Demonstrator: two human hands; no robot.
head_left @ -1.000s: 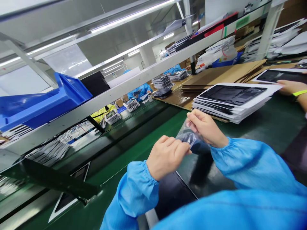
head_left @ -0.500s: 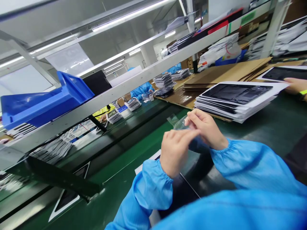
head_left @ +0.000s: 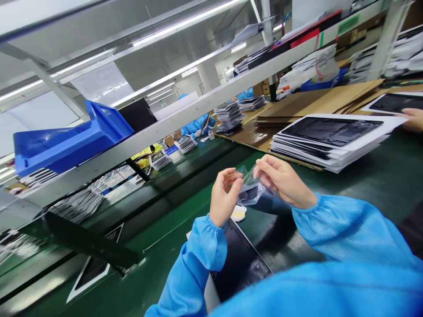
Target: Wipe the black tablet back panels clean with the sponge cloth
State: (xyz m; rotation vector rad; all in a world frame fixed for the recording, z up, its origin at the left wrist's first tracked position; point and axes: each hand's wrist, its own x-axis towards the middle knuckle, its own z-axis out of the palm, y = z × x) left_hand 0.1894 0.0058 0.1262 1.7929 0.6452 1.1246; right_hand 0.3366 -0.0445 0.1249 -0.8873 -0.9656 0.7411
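A clear plastic bag (head_left: 251, 193) is stretched between my two hands, crumpled and see-through. My right hand (head_left: 280, 180) pinches its upper right edge between thumb and fingers. My left hand (head_left: 225, 197) is curled at the left edge, thumb and fingertips close together on the film. Below them a dark flat panel with a pale border (head_left: 243, 257) lies on the green work surface, partly covered by my left sleeve. A small white and yellowish piece (head_left: 238, 213) lies just beyond the panel, under the bag.
To the right stands a stack of white-edged dark panels (head_left: 325, 141), beside brown cardboard sheets (head_left: 317, 103). Another person's hand (head_left: 413, 119) touches a panel at the far right. A white shelf rail (head_left: 198, 103) crosses ahead, carrying a blue bin (head_left: 71, 143). A dark support (head_left: 89, 246) stands left.
My left hand has moved slightly left, and its fingers have curled at the bag's edge. The bag is spread wider, and the white and yellowish piece has come into view.
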